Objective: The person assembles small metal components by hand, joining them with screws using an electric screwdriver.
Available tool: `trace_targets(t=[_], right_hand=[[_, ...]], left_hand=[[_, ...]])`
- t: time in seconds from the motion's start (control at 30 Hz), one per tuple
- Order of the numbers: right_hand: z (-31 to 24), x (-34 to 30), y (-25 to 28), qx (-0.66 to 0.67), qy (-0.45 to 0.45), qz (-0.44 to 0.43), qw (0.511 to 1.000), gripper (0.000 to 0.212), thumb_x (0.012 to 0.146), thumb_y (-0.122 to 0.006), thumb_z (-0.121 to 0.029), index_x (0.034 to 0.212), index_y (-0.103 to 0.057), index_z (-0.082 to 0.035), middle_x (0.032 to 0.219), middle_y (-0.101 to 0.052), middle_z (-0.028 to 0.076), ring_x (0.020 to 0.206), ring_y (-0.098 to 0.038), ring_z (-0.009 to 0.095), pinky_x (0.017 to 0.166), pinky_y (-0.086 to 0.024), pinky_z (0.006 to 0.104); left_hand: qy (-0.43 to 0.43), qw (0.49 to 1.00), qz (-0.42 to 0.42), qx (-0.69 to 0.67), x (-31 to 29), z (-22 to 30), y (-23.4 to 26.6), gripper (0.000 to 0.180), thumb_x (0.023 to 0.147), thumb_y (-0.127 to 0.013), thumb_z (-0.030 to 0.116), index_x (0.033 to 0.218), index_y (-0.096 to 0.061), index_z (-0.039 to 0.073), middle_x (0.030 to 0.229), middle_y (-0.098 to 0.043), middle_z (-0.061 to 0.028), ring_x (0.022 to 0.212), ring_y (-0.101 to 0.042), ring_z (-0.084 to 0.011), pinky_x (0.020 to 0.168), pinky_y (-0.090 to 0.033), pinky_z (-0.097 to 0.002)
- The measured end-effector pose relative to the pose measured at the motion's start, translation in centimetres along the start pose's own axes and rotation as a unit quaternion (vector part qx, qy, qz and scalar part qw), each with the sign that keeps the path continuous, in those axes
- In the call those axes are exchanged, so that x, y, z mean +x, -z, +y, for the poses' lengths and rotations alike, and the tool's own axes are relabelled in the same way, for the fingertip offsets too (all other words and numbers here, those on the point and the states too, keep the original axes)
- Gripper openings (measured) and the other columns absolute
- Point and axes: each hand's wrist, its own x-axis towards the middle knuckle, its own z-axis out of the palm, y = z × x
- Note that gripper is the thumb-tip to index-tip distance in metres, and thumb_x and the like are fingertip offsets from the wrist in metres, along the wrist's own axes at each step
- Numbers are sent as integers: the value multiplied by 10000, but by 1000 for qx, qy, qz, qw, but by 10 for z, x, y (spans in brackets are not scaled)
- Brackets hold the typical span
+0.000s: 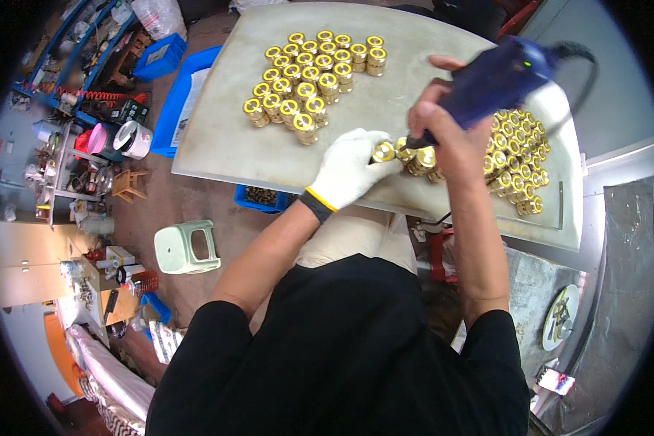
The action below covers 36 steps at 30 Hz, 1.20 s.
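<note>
My left hand (349, 163), in a white glove with a yellow-edged dark cuff, closes its thumb and fingers on a brass cylindrical fitting (383, 152) near the table's front edge. Bare, my right hand (450, 127) wraps round a dark blue corded handheld tool (498, 80) with a small green light. The tool's narrow tip points down at the brass fittings beside my left hand, and whether it touches one I cannot tell. A few more brass fittings (423, 160) stand right there, partly behind my right wrist.
Several stacked brass fittings (305, 93) stand on the grey table (218, 138) at left, and another group (519, 156) is at right. The tool's black cable (585, 62) arcs off rightward. Below the table are a blue bin (260, 198) and a pale green stool (187, 247).
</note>
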Motion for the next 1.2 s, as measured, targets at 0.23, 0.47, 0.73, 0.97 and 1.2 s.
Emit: trace_targets(t=[0.23,0.47,0.73,0.97,1.2], right_hand=[[-25,-16,58,-52,18,96,994,510,904,-659,6,1388,-504,45,765,-545,50,592,-525,160,603,-483,352],[-14,-23,73,-12,6,97,995,487,902,-675,29,1364,-524,56,789,-589,58,618,-570,165,603,-501,343],[-15,-21,79,-1,2,103,995,478,892,-689,43,1346,-542,74,814,-633,56,639,-616,159,603,-522,320],[-20,-19,64,-58,-19,100,993,434,889,-705,47,1305,-586,63,764,-639,20,623,-626,116,607,-508,276],[-18,-20,67,-81,-18,103,991,401,890,-723,34,1273,-606,45,768,-645,12,634,-632,104,611,-500,264]], left_hand=[[-150,971,-121,138,37,55,14,808,817,-854,518,1452,-619,78,1447,-625,-216,1383,-555,-407,1181,-432,-497],[-206,941,-244,110,81,52,-37,454,857,-771,453,940,-726,9,927,-733,-236,918,-715,-433,816,-555,-497],[-166,942,-260,135,80,54,-41,495,850,-774,514,956,-739,33,906,-734,-227,890,-717,-428,798,-559,-503],[-199,945,-222,133,78,51,-43,475,831,-795,502,975,-730,54,886,-736,-210,872,-721,-427,786,-564,-506],[-194,951,-203,127,76,64,-35,449,848,-779,490,964,-769,56,894,-759,-202,891,-738,-414,813,-572,-513]])
